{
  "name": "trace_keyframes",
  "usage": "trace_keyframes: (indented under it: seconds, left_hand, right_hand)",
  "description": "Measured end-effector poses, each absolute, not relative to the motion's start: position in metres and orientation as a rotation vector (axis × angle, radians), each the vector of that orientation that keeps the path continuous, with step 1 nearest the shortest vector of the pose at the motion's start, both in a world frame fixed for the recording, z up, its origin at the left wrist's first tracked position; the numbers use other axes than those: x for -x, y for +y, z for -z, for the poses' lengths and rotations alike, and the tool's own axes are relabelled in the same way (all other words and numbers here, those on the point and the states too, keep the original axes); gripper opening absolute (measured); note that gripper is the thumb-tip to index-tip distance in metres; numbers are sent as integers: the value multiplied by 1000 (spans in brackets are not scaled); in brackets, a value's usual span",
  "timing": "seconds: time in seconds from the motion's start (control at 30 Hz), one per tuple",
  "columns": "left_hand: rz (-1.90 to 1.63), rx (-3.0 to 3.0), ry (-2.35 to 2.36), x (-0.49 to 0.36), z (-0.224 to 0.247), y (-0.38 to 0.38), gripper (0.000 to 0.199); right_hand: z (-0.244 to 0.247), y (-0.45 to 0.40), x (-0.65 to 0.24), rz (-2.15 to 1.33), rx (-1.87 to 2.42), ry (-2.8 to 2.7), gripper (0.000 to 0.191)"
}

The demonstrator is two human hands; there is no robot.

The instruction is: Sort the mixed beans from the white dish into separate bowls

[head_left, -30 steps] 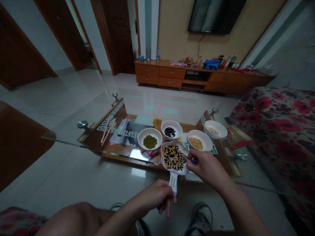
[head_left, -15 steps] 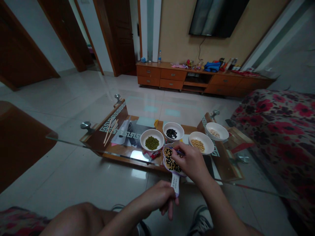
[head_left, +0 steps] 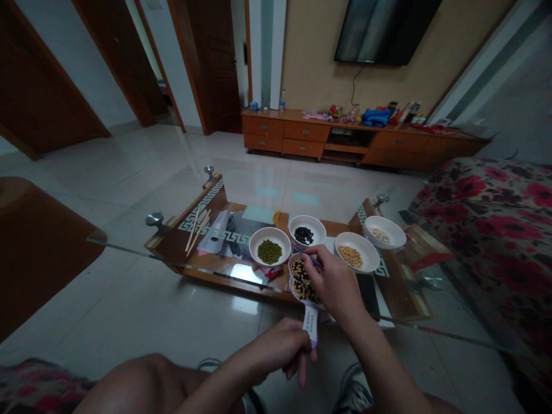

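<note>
My left hand (head_left: pixel 291 348) is closed around the white handle of a lilac-rimmed dish (head_left: pixel 311 322), which holds mixed yellow and black beans (head_left: pixel 301 279). Above the dish's right side, my right hand (head_left: pixel 332 279) pinches thin bluish tweezers (head_left: pixel 317 263). Their tips point left, near the front of the white bowl of black beans (head_left: pixel 307 218); whether they grip a bean is too small to see. To the left stands a bowl of green beans (head_left: pixel 269 230). A bowl of yellow beans (head_left: pixel 371 261) is right of my right hand, and a bowl with pale pieces (head_left: pixel 397 230) sits behind it.
The glass table top (head_left: pixel 142 250) has a see-through front edge. A pair of chopsticks (head_left: pixel 198 230), papers (head_left: pixel 218 230) and a red packet (head_left: pixel 273 272) show at the table. A flowered sofa (head_left: pixel 487 224) stands right, a TV cabinet (head_left: pixel 304 132) at the back.
My right hand has lifted the tweezers slightly, their tips moving from over the mixed beans toward the black-bean bowl. My left hand keeps the handle. The whole view has shifted slightly.
</note>
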State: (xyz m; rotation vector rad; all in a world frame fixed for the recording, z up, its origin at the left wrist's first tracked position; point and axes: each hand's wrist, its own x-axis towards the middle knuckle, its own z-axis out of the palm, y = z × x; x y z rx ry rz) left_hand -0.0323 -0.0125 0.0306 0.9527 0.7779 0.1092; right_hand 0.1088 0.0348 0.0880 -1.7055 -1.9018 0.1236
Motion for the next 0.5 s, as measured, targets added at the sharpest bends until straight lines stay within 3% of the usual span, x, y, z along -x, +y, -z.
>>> trace_keyframes:
  seconds: [0.5]
  left_hand:
    - [-104, -936, 780, 32, -27, -13, 20]
  right_hand:
    - [-91, 19, -155, -187, 2262, -1746, 22]
